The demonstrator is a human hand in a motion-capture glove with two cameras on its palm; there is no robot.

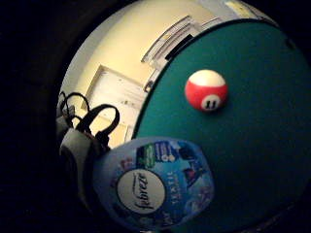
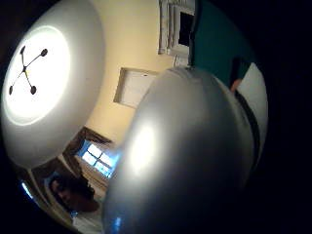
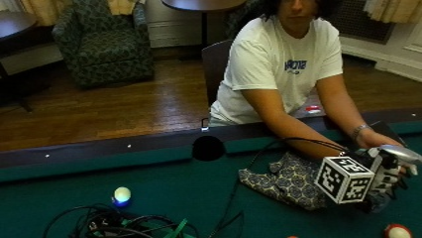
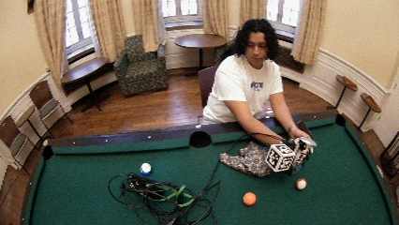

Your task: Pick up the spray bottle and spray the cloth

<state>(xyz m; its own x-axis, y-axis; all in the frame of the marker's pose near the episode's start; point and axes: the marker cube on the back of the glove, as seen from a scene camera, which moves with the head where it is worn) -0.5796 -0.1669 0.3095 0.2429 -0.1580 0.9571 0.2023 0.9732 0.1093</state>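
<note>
The spray bottle [image 3: 394, 157] is gripped by the gloved right hand [image 3: 386, 181] at the patterned cloth's [image 3: 287, 179] three o'clock edge; the cloth could be missed if the nozzle is misaimed.

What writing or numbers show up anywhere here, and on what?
"febreze": in the white oval on the spray bottle's label, close to the palm.
"11": on the red-striped ball on the green felt.
Smaller print on the bottle's label: too blurred to read.
Blue print on the person's white T-shirt: too blurred to read.
</note>
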